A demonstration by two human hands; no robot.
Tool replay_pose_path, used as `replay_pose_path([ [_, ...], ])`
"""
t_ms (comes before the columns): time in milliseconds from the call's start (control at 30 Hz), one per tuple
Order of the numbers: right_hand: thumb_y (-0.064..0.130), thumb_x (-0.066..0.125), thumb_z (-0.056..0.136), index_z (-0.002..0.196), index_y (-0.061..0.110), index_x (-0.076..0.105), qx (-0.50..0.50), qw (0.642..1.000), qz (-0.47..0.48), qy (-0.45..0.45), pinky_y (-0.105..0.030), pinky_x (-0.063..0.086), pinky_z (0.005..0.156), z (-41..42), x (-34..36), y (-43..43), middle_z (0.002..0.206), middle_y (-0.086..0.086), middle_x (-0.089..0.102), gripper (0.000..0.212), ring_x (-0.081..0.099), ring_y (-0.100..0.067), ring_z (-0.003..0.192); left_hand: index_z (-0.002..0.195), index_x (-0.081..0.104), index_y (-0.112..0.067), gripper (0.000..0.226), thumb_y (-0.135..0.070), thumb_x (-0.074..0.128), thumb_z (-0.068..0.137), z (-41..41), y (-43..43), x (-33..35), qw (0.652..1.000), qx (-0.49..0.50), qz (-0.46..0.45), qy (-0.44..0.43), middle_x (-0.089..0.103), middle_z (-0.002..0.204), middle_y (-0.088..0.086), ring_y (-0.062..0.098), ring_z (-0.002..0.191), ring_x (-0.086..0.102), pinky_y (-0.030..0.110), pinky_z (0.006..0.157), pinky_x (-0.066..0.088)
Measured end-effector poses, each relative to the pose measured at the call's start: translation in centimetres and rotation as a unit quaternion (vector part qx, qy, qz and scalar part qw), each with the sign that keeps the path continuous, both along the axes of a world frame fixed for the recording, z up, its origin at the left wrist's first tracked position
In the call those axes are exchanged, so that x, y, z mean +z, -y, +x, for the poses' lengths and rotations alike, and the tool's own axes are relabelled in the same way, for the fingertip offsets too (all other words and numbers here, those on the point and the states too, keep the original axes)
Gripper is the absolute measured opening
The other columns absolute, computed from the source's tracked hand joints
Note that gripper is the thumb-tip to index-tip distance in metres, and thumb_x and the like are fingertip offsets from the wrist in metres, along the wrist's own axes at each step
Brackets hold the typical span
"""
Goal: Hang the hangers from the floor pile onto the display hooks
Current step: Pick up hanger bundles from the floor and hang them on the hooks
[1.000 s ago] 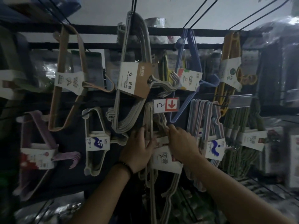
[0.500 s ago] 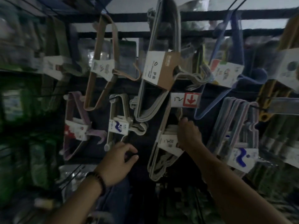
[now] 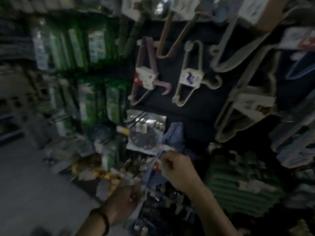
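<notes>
Blue hangers (image 3: 150, 174) | axis diagonal, top rightward | left hand (image 3: 125, 199), right hand (image 3: 178, 169) grip

Dim aisle, grey floor (image 3: 25, 184) (blurred), stocked shelves (image 3: 76, 48).

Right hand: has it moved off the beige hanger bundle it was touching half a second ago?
Yes. The right hand has dropped down and to the left, and is now well below the beige hanger bundle hanging on the display.

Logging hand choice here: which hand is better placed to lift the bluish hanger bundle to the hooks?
Likely right: the right hand is curled at the top of the bluish hanger bundle, nearer the display; the left hand sits lower. Blur hides exact grips.
</notes>
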State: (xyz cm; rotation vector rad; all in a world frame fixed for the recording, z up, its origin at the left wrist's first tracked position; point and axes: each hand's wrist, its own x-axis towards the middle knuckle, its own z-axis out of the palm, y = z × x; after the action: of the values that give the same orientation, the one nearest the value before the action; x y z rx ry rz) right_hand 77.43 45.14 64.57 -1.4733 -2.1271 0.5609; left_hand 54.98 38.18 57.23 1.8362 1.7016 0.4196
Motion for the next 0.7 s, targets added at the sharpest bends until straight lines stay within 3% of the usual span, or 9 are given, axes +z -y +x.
replay_pose_path([
  [67, 0.025, 0.050, 0.107, 0.086, 0.014, 0.057, 0.075, 0.995, -0.063, 0.024, -0.046, 0.043, 0.061, -5.5, -3.8, 2.5, 0.076, -0.011, 0.056, 0.025, 0.052, -0.033, 0.068, 0.101, 0.062, -0.033, 0.006, -0.030, 0.058, 0.105, -4.4, 3.9, -2.6, 0.997, 0.018, -0.074, 0.008, 0.063, 0.097, -0.012, 0.015, 0.099, 0.064, 0.016, 0.081, 0.042],
  [133, 0.029, 0.050, 0.107, 0.084, 0.014, 0.054, 0.145, 0.981, -0.113, 0.055, -0.051, 0.045, 0.067, -11.1, -7.1, 5.2, 0.078, -0.010, 0.057, 0.028, 0.052, -0.031, 0.069, 0.107, 0.067, -0.029, 0.015, -0.036, 0.054, 0.106, -9.3, 7.9, -4.8, 0.990, 0.050, -0.129, 0.036, 0.069, 0.111, -0.006, 0.019, 0.105, 0.065, 0.030, 0.091, 0.051],
  [200, 0.035, 0.050, 0.108, 0.079, 0.015, 0.050, 0.203, 0.966, -0.147, 0.060, -0.042, 0.042, 0.065, -16.8, -9.2, 8.4, 0.074, -0.006, 0.052, 0.035, 0.049, -0.021, 0.064, 0.102, 0.065, -0.036, 0.014, -0.042, 0.053, 0.105, -14.4, 12.3, -6.7, 0.986, 0.092, -0.136, 0.040, 0.071, 0.115, -0.004, 0.020, 0.101, 0.066, 0.038, 0.092, 0.054],
  [300, 0.027, 0.058, 0.108, 0.073, 0.026, 0.051, 0.262, 0.945, -0.185, 0.059, -0.019, 0.038, 0.062, -24.8, -12.6, 13.2, 0.068, 0.006, 0.050, 0.035, 0.051, -0.002, 0.063, 0.109, 0.062, -0.037, 0.015, -0.046, 0.050, 0.109, -20.8, 19.2, -9.5, 0.974, 0.141, -0.173, 0.038, 0.069, 0.117, -0.002, 0.022, 0.100, 0.066, 0.043, 0.093, 0.054],
  [367, 0.032, 0.062, 0.104, 0.082, 0.030, 0.061, 0.286, 0.931, -0.213, 0.077, -0.027, 0.050, 0.070, -29.6, -15.9, 16.0, 0.079, 0.009, 0.065, 0.022, 0.061, 0.001, 0.074, 0.117, 0.065, -0.031, 0.023, -0.046, 0.050, 0.109, -24.8, 23.9, -11.7, 0.962, 0.183, -0.195, 0.049, 0.069, 0.120, -0.001, 0.022, 0.108, 0.066, 0.044, 0.097, 0.054],
  [433, 0.035, 0.063, 0.102, 0.087, 0.031, 0.063, 0.305, 0.916, -0.248, 0.084, -0.037, 0.057, 0.073, -34.2, -19.2, 18.6, 0.087, 0.005, 0.071, 0.016, 0.067, -0.009, 0.081, 0.124, 0.067, -0.023, 0.028, -0.041, 0.051, 0.109, -28.7, 28.6, -13.8, 0.950, 0.221, -0.214, 0.059, 0.069, 0.126, 0.001, 0.023, 0.113, 0.065, 0.041, 0.099, 0.053],
  [567, 0.032, 0.062, 0.104, 0.091, 0.031, 0.063, 0.341, 0.884, -0.300, 0.113, -0.026, 0.050, 0.069, -41.2, -22.2, 22.6, 0.084, 0.010, 0.066, 0.013, 0.065, -0.007, 0.081, 0.115, 0.070, -0.028, 0.018, -0.031, 0.054, 0.108, -34.1, 36.5, -16.9, 0.911, 0.311, -0.258, 0.075, 0.072, 0.118, -0.001, 0.018, 0.101, 0.068, 0.032, 0.091, 0.057],
  [700, 0.041, 0.060, 0.101, 0.087, 0.036, 0.065, 0.345, 0.853, -0.354, 0.169, -0.032, 0.057, 0.080, -46.3, -25.9, 23.2, 0.092, 0.012, 0.070, 0.016, 0.067, -0.008, 0.087, 0.114, 0.070, -0.027, 0.017, -0.030, 0.055, 0.107, -37.8, 39.3, -19.2, 0.878, 0.378, -0.271, 0.111, 0.073, 0.112, -0.001, 0.019, 0.097, 0.070, 0.036, 0.089, 0.059],
])
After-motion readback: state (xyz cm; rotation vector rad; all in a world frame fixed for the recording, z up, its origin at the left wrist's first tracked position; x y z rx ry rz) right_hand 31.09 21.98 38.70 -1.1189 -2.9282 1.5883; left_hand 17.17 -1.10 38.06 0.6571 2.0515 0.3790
